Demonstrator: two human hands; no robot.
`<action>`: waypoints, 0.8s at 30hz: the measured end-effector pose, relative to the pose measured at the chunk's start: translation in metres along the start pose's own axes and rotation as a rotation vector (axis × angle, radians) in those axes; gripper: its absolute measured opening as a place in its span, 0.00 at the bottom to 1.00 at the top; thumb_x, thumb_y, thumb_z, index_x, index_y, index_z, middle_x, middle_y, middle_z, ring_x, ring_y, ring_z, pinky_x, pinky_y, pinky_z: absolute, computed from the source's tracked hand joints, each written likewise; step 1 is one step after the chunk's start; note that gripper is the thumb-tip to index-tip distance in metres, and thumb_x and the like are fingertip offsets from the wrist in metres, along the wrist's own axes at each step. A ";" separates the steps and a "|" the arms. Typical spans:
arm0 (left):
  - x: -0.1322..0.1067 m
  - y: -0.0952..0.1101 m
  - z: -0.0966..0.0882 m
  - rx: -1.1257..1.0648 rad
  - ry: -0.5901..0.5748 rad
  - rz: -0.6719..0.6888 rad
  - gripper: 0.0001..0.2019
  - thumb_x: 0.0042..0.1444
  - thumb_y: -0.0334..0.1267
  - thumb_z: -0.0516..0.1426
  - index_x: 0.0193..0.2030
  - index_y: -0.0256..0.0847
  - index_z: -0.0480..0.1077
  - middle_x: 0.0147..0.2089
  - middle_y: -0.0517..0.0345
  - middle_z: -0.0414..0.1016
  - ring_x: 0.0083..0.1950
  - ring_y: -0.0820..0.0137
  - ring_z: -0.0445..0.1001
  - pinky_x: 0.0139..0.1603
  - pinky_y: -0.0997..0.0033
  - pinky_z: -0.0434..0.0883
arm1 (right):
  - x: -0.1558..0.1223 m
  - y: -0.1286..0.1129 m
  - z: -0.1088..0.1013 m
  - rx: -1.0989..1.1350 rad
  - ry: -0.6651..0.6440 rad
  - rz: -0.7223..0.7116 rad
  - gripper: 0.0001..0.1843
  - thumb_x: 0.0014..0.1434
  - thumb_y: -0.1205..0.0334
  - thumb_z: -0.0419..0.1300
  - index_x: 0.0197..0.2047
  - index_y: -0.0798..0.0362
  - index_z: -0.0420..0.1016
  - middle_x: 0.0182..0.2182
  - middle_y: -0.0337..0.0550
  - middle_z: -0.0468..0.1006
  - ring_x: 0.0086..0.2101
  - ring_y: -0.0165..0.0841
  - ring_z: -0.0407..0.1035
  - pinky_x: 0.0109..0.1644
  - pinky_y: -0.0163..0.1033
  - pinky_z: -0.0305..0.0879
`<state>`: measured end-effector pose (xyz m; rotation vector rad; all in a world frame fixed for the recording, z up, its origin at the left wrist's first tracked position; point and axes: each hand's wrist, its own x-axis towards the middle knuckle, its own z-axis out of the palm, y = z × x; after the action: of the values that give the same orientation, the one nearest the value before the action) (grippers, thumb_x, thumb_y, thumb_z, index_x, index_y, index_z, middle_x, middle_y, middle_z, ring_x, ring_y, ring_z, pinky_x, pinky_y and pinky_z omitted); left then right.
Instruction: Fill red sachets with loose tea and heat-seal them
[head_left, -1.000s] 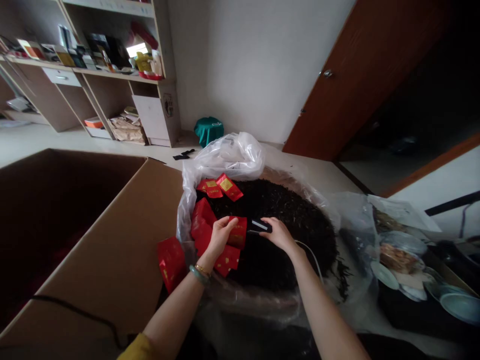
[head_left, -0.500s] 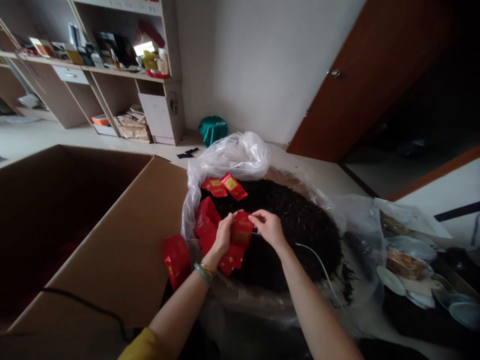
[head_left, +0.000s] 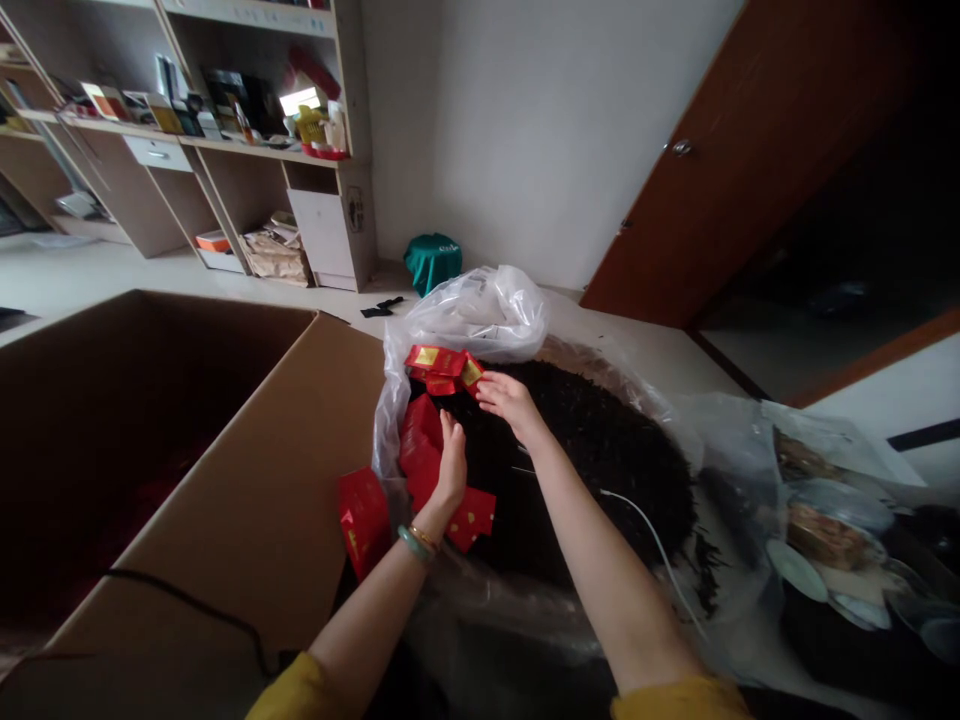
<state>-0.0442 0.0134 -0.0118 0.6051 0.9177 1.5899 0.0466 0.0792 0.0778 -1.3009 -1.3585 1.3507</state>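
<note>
A big clear plastic bag [head_left: 480, 310] holds a heap of dark loose tea leaves [head_left: 600, 450]. Red and gold packets lie along its left side: a small pile at the back [head_left: 439, 366], a larger stack [head_left: 417, 448] lower down, and single packets by the rim [head_left: 474, 517] and outside the bag [head_left: 361, 518]. My left hand [head_left: 452, 463] lies on the larger stack with its fingers stretched out, a bracelet on the wrist. My right hand [head_left: 505, 398] reaches to the back pile, its outstretched fingertips touching the nearest packet there.
A large open cardboard box [head_left: 225, 480] stands at the left with a black cable over its edge. A thin white cable [head_left: 652, 535] crosses the tea. Bowls and plates [head_left: 825, 540] sit at the right. Shelves [head_left: 247, 150], a green bag [head_left: 433, 262] and a brown door [head_left: 750, 150] stand behind.
The red packet held between both hands is no longer there. My right hand moved up to the back pile; my left hand dropped onto the stack. The small black object is no longer in view.
</note>
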 end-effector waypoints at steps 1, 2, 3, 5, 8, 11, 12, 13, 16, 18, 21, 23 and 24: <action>0.000 0.000 0.000 -0.008 0.000 -0.002 0.30 0.64 0.45 0.45 0.70 0.49 0.38 0.74 0.61 0.33 0.73 0.73 0.37 0.70 0.66 0.45 | -0.008 0.006 -0.002 -0.054 -0.043 0.018 0.11 0.56 0.64 0.57 0.44 0.54 0.71 0.36 0.40 0.78 0.33 0.25 0.72 0.38 0.31 0.71; 0.000 0.000 0.000 -0.018 0.001 -0.005 0.29 0.64 0.45 0.45 0.70 0.49 0.39 0.74 0.60 0.34 0.72 0.73 0.37 0.70 0.66 0.45 | -0.018 0.014 -0.005 -0.091 -0.089 0.042 0.08 0.54 0.64 0.60 0.38 0.55 0.74 0.31 0.40 0.78 0.30 0.26 0.72 0.34 0.31 0.70; 0.000 0.000 0.000 -0.028 0.004 -0.006 0.29 0.64 0.44 0.45 0.70 0.50 0.39 0.74 0.60 0.34 0.72 0.73 0.38 0.70 0.66 0.45 | -0.029 0.022 -0.008 -0.135 -0.143 0.072 0.05 0.50 0.65 0.63 0.33 0.56 0.75 0.26 0.39 0.77 0.27 0.27 0.70 0.30 0.31 0.68; 0.000 0.000 0.001 -0.047 0.011 -0.004 0.28 0.64 0.43 0.45 0.69 0.52 0.41 0.74 0.61 0.36 0.72 0.73 0.39 0.70 0.65 0.46 | -0.050 0.039 -0.012 -0.231 -0.257 0.128 0.08 0.39 0.69 0.69 0.26 0.56 0.76 0.20 0.37 0.75 0.23 0.29 0.68 0.26 0.32 0.65; -0.001 0.002 0.001 -0.065 0.011 -0.003 0.28 0.63 0.43 0.47 0.69 0.52 0.43 0.73 0.57 0.40 0.72 0.71 0.45 0.69 0.63 0.49 | -0.077 0.061 -0.011 -0.521 -0.349 0.120 0.15 0.34 0.71 0.69 0.29 0.55 0.77 0.22 0.36 0.76 0.24 0.29 0.68 0.27 0.32 0.62; -0.006 0.010 0.001 -0.042 -0.039 0.013 0.28 0.60 0.45 0.50 0.67 0.48 0.50 0.71 0.51 0.49 0.70 0.65 0.51 0.67 0.59 0.53 | -0.089 0.071 -0.012 -0.523 -0.266 0.100 0.08 0.41 0.71 0.64 0.29 0.55 0.76 0.22 0.37 0.76 0.24 0.29 0.68 0.29 0.33 0.62; -0.009 0.013 0.002 -0.014 -0.072 0.038 0.28 0.59 0.46 0.53 0.66 0.47 0.53 0.69 0.49 0.53 0.69 0.63 0.53 0.67 0.58 0.54 | -0.091 0.071 -0.015 -0.485 -0.225 0.083 0.06 0.43 0.71 0.62 0.28 0.55 0.75 0.22 0.37 0.76 0.24 0.29 0.69 0.30 0.33 0.63; -0.013 0.017 0.003 0.027 -0.107 0.078 0.28 0.57 0.46 0.55 0.64 0.46 0.56 0.68 0.48 0.57 0.68 0.61 0.55 0.67 0.57 0.54 | -0.092 0.071 -0.019 -0.443 -0.176 0.050 0.04 0.44 0.69 0.61 0.28 0.55 0.75 0.23 0.38 0.76 0.25 0.30 0.69 0.31 0.34 0.64; -0.025 0.025 0.006 0.211 -0.113 0.323 0.27 0.55 0.46 0.58 0.61 0.45 0.60 0.67 0.49 0.58 0.69 0.61 0.54 0.69 0.58 0.50 | -0.092 0.069 -0.036 -0.295 0.055 -0.113 0.04 0.47 0.63 0.60 0.28 0.53 0.73 0.25 0.39 0.77 0.29 0.33 0.71 0.36 0.38 0.67; -0.031 0.026 0.008 0.340 -0.054 0.462 0.31 0.53 0.45 0.60 0.63 0.45 0.56 0.69 0.50 0.53 0.70 0.62 0.49 0.70 0.60 0.45 | -0.093 0.073 -0.044 -0.161 0.277 -0.182 0.09 0.48 0.57 0.61 0.30 0.53 0.72 0.27 0.40 0.77 0.31 0.34 0.72 0.38 0.39 0.68; -0.030 0.021 0.009 0.412 -0.092 0.434 0.38 0.50 0.45 0.62 0.65 0.45 0.52 0.68 0.48 0.55 0.69 0.61 0.53 0.67 0.60 0.53 | -0.096 0.088 -0.039 0.100 0.504 -0.160 0.15 0.49 0.50 0.62 0.34 0.53 0.69 0.28 0.39 0.76 0.28 0.33 0.72 0.34 0.39 0.70; -0.025 0.014 0.008 0.432 -0.166 0.315 0.30 0.50 0.48 0.61 0.59 0.42 0.61 0.57 0.47 0.69 0.58 0.60 0.67 0.57 0.62 0.66 | -0.098 0.101 -0.028 0.208 0.495 -0.131 0.16 0.50 0.50 0.62 0.33 0.52 0.66 0.27 0.39 0.75 0.27 0.33 0.72 0.32 0.40 0.71; -0.022 0.010 0.006 0.460 -0.180 0.268 0.23 0.51 0.50 0.59 0.51 0.39 0.68 0.48 0.49 0.76 0.49 0.61 0.73 0.49 0.64 0.70 | -0.098 0.106 -0.022 0.199 0.459 -0.135 0.15 0.50 0.50 0.62 0.33 0.52 0.65 0.26 0.39 0.75 0.27 0.33 0.72 0.32 0.41 0.71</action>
<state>-0.0404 -0.0074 0.0022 1.2168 1.1071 1.5301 0.0957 -0.0246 -0.0126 -1.2617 -0.9518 0.9887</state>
